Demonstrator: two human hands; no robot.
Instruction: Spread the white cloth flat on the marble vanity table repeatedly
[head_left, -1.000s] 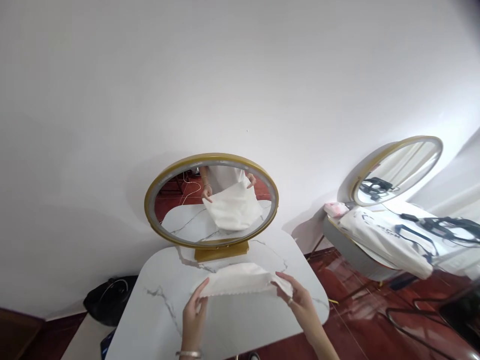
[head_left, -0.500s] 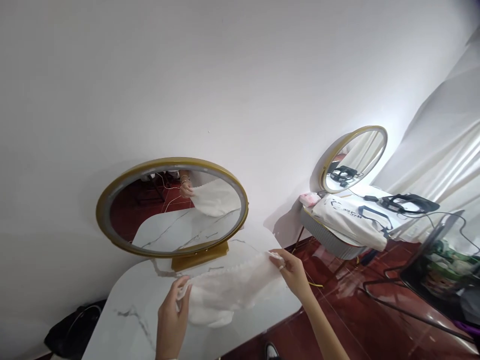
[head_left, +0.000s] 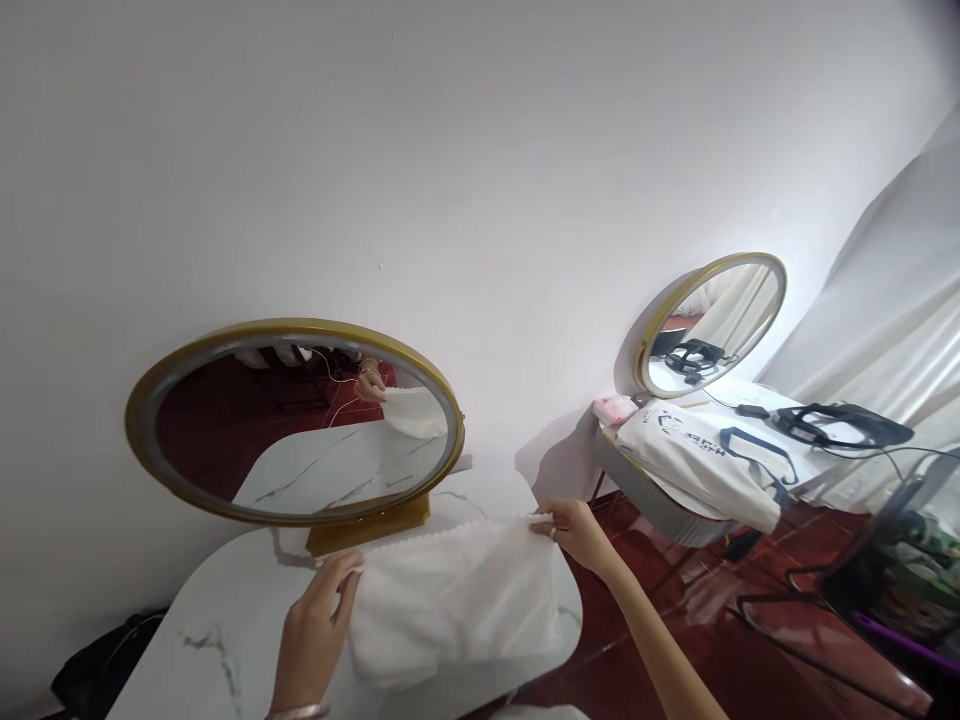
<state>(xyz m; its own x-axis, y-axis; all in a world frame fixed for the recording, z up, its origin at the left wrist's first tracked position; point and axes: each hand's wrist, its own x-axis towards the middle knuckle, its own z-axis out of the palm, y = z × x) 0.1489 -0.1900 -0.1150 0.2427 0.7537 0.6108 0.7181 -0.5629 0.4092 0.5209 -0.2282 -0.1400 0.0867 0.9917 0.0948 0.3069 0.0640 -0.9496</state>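
Note:
A white towel (head_left: 450,600) hangs spread between my two hands above a white marble table (head_left: 225,640). My left hand (head_left: 315,625) pinches its upper left corner. My right hand (head_left: 574,530), with a ring on one finger, pinches the upper right corner past the table's right edge. The towel's lower part droops onto the tabletop. A round gold-framed mirror (head_left: 292,425) stands behind it on the table and reflects a hand and part of the towel.
A second small table (head_left: 652,485) to the right carries a gold mirror (head_left: 709,320), a white tote bag (head_left: 697,450) and black cables (head_left: 840,425). A black bag (head_left: 97,665) lies on the floor at lower left. Dark red glossy floor, white curtain at right.
The view has swung right, so the mirror sits further left. The towel has been lifted and spread wider between my hands, with my right hand now out past the table's edge.

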